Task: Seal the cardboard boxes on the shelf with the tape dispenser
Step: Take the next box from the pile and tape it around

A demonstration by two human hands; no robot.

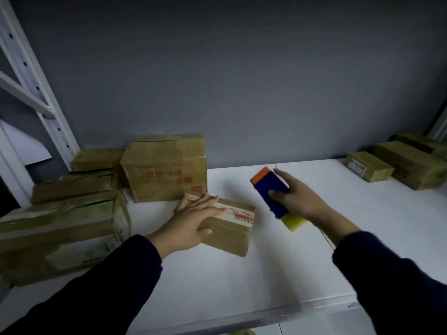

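A small cardboard box (232, 228) with a white-and-red label lies on the white shelf (242, 286), just left of centre. My left hand (193, 221) rests flat on its top, fingers straight and the thumb down its near side. To the right, my right hand (300, 201) grips a tape dispenser (271, 192) with a blue body, an orange front end and a yellow rear. The dispenser hangs above the shelf, right of the small box and apart from it.
A larger box (167, 165) with red print stands behind the small one. Several flat boxes (67, 213) are stacked at the left beside a white shelf upright (36, 88). More boxes (406, 163) lie at the back right. A grey wall closes the back.
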